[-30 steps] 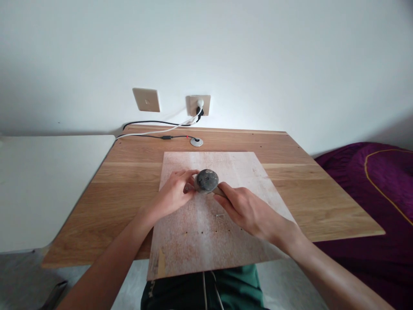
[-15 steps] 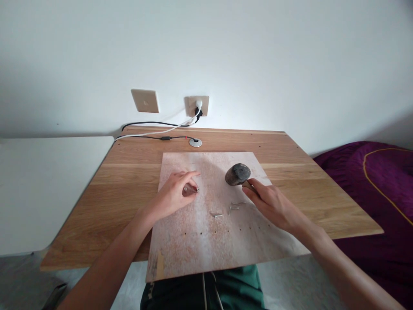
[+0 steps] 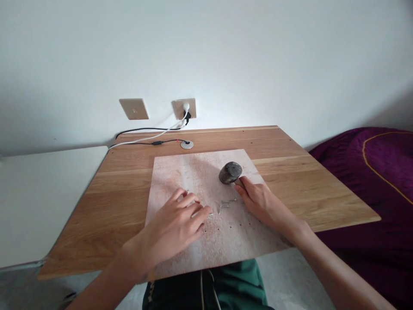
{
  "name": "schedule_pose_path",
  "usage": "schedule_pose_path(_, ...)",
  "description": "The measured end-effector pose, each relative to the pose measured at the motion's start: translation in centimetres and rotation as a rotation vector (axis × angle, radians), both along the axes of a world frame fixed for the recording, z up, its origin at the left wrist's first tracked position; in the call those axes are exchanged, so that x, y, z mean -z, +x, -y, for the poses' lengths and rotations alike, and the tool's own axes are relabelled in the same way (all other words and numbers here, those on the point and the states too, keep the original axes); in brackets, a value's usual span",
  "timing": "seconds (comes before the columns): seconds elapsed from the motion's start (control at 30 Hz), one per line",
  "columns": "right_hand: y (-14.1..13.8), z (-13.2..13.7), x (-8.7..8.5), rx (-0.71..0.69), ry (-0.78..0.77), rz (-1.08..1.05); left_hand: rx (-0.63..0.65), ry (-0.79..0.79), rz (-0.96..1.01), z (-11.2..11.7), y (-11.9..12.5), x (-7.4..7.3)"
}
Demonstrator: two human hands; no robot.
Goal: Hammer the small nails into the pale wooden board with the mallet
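A mallet with a dark, rounded head [image 3: 230, 172] is gripped by its handle in my right hand [image 3: 264, 201]; the head is just over the pale, mottled board [image 3: 171, 170]. My left hand [image 3: 180, 219] is low over the board, fingers apart and bent downward, its fingertips beside a small silver nail [image 3: 210, 214]. The thumb is hidden beneath the hand. Several more loose nails [image 3: 225, 206] lie between the two hands. Just behind the left fingers, one nail [image 3: 188, 191] pokes up from the board.
Under the board is a wooden desk [image 3: 284, 172]. A row of small dark dots [image 3: 230, 227] runs along the board's near side. Cables [image 3: 138, 142] lead from a wall socket [image 3: 190, 108] to a round grommet [image 3: 186, 145]. A white surface [image 3: 48, 202] adjoins at left, purple fabric [image 3: 355, 159] at right.
My left hand has left the upright nail and moved nearer, toward the loose nails. My right hand still holds the mallet in much the same place. The view has shifted slightly.
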State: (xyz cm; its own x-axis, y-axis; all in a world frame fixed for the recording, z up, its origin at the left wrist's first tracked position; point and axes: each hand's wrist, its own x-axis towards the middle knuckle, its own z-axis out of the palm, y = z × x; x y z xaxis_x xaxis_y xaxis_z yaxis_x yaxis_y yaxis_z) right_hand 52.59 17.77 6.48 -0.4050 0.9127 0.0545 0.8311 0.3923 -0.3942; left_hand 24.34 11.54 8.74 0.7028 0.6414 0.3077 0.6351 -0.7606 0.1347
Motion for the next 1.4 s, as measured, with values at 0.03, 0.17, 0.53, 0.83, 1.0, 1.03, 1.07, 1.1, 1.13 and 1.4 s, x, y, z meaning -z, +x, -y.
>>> schedule_pose_path(0.03,0.1,-0.1,0.1,-0.002,0.006,0.004,-0.005,0.016,-0.069,0.3,0.5,0.2)
schedule_pose_path(0.17,0.0,-0.1,0.4,-0.019,0.024,0.027,-0.009,0.093,-0.199,0.3,1.6,1.0)
schedule_pose_path(0.53,0.0,0.0,0.2,-0.026,0.007,0.01,-0.012,0.052,-0.185,-0.7,2.5,0.5)
schedule_pose_path(0.83,0.0,-0.2,0.8,-0.026,0.014,0.061,0.07,-0.038,-0.115,-1.7,2.5,1.0)
schedule_pose_path(1.0,0.0,-0.1,0.6,-0.011,0.004,0.094,0.012,-0.235,0.282,-3.9,0.4,0.2)
schedule_pose_path(1.03,0.0,0.0,0.6,-0.007,0.0,0.092,-0.006,-0.25,0.319,-4.5,0.0,-0.2)
schedule_pose_path(1.07,0.0,0.0,0.6,-0.005,-0.002,0.09,-0.022,-0.265,0.34,-5.2,-0.3,-0.6)
schedule_pose_path(1.1,-0.1,0.0,0.5,-0.004,-0.002,0.087,-0.037,-0.287,0.351,-5.8,-0.5,-0.9)
schedule_pose_path(1.13,-0.1,0.1,0.5,-0.002,0.0,0.086,-0.046,-0.316,0.353,-6.4,-0.6,-1.2)
schedule_pose_path(1.4,-0.4,0.2,0.1,0.009,0.003,0.106,-0.135,-0.567,0.323,-9.1,0.0,0.5)
